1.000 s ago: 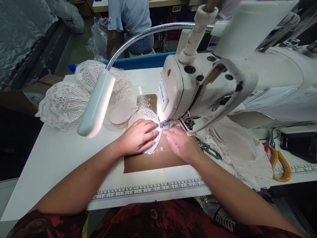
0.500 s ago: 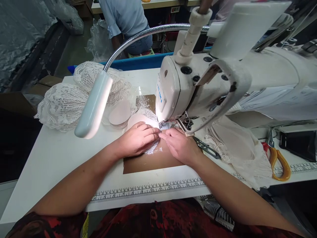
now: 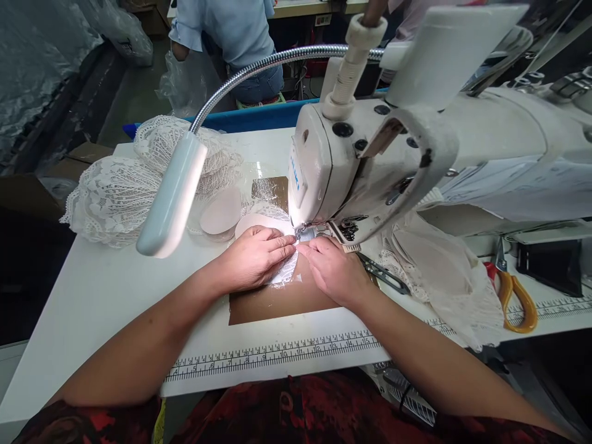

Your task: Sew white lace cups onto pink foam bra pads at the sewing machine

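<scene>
A white lace piece (image 3: 285, 272) with a pale, smooth fabric layer (image 3: 252, 222) lies under the needle end of a white sewing machine (image 3: 309, 169). My left hand (image 3: 259, 258) rests over this lace, its fingers together and the fingertips gripping the edge just in front of the presser foot. Close against it, my right hand (image 3: 335, 266) is closed, with thumb and forefinger pinching the same edge. The fingertips of both hands nearly meet. Brown sheeting (image 3: 272, 306) covers the machine bed beneath them. My fingers hide part of the seam.
Stacked lace pieces (image 3: 113, 197) and a pale oval piece (image 3: 221, 211) lie left, under a gooseneck lamp (image 3: 173, 194). More lace (image 3: 444, 265), orange-handled scissors (image 3: 527, 305) and a dark metal tool (image 3: 383, 274) lie right. A ruler strip (image 3: 277, 356) runs along the front edge. A co-worker (image 3: 226, 37) sits beyond.
A little more lace shows below my left hand. Both hands keep nearly the same place at the needle. The whole view has shifted slightly, and the co-worker's arm has moved left.
</scene>
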`<state>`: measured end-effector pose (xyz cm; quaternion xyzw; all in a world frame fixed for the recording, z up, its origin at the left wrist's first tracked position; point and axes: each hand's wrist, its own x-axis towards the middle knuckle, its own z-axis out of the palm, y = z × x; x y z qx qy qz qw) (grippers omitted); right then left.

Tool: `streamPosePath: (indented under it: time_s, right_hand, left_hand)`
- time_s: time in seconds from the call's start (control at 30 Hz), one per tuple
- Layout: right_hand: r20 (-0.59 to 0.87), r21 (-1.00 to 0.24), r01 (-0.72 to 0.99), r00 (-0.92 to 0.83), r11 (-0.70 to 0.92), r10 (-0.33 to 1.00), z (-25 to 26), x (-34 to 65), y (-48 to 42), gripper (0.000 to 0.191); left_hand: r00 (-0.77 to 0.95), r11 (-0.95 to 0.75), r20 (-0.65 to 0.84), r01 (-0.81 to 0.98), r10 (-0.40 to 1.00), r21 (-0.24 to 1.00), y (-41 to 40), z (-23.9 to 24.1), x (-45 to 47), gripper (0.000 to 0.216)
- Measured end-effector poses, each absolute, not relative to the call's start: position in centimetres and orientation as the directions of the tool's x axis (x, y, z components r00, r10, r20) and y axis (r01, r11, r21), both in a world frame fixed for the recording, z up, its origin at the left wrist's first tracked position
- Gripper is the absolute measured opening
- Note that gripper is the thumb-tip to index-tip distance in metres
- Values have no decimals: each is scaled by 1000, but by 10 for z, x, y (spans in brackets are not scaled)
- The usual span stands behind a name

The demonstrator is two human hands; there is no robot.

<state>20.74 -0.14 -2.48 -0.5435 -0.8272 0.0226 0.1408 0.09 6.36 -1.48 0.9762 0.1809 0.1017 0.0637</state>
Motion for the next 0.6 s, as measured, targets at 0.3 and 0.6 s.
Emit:
streamPosePath:
  time_s: [0.3,0.6]
  right_hand:
    - [203,-182,906,-346,382,916,-26,207,-2,35]
    - [263,-230,835,-441,499,858,-26,218,-6,31]
  left_hand:
    - [889,-903,163,416,429,108,64,-14,4,47]
    - [867,-883,169,457,469,106,62,-16,5,52]
